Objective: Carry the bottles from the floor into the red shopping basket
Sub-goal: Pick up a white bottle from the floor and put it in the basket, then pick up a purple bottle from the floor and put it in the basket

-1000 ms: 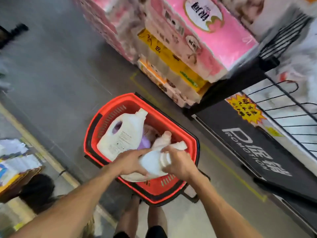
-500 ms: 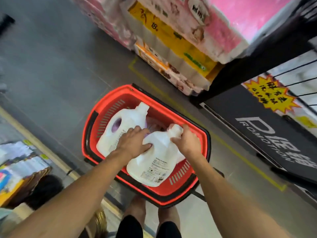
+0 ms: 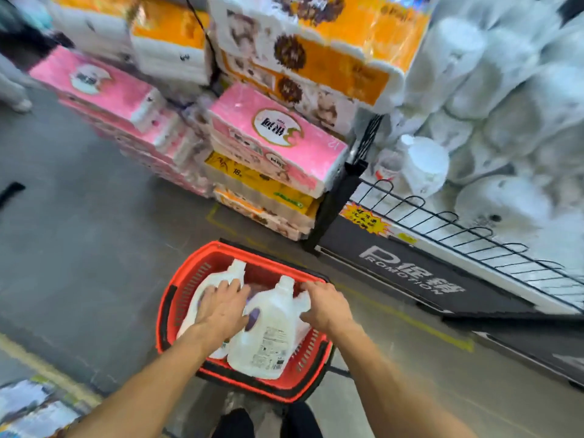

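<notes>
Left hand (image 3: 221,306) lies flat, fingers spread, on the left bottle (image 3: 232,273). Right hand (image 3: 325,306) touches the labelled right bottle (image 3: 268,336), grip unclear. Red basket (image 3: 262,271) sits lower centre, "PROMOTION" sign (image 3: 410,276) to its right, bare floor (image 3: 79,232) to its left.

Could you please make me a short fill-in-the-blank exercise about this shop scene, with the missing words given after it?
1. The shopping basket on the floor is ____ in colour.
2. The left hand lies flat on the farther ____.
3. The nearer bottle is ____ in colour.
4. The black panel to the right of the basket bears the English word ____.

Missing words: red; bottle; white; PROMOTION.
</notes>
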Action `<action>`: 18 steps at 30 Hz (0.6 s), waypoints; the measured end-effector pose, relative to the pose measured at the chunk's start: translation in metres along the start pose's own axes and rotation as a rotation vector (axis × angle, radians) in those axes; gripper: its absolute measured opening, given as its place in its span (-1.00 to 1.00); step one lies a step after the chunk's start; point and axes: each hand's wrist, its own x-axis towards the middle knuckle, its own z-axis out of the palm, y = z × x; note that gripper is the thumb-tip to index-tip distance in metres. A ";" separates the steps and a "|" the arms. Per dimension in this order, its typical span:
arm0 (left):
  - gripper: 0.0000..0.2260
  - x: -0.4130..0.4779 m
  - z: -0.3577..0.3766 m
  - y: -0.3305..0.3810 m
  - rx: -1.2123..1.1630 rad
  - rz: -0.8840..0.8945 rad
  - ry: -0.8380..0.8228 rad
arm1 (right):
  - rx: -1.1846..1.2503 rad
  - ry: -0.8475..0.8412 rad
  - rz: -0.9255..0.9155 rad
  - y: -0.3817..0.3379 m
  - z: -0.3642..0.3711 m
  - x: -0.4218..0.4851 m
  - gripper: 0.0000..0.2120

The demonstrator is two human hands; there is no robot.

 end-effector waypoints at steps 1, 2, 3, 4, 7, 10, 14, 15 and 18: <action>-0.56 -0.008 -0.007 0.002 0.019 0.033 0.012 | -0.001 0.015 0.025 -0.001 -0.009 -0.015 -0.46; -0.55 -0.015 -0.016 0.005 0.033 0.062 0.037 | -0.020 0.029 0.051 -0.002 -0.020 -0.030 -0.50; -0.55 -0.023 -0.026 0.007 0.042 0.088 0.065 | -0.055 0.040 0.071 -0.003 -0.028 -0.045 -0.53; -0.55 -0.031 -0.037 0.009 0.049 0.112 0.089 | -0.087 0.053 0.093 -0.006 -0.036 -0.060 -0.54; -0.54 -0.052 -0.072 0.020 0.102 0.199 0.161 | -0.127 0.109 0.133 -0.013 -0.054 -0.104 -0.53; -0.49 -0.062 -0.106 0.035 0.165 0.287 0.224 | -0.107 0.186 0.157 -0.016 -0.076 -0.140 -0.56; -0.46 -0.077 -0.151 0.070 0.240 0.381 0.288 | -0.102 0.297 0.215 -0.002 -0.101 -0.189 -0.57; -0.47 -0.082 -0.163 0.084 0.256 0.403 0.310 | -0.100 0.323 0.237 0.005 -0.107 -0.201 -0.55; -0.49 -0.097 -0.196 0.136 0.322 0.476 0.374 | -0.073 0.387 0.328 0.041 -0.122 -0.248 -0.48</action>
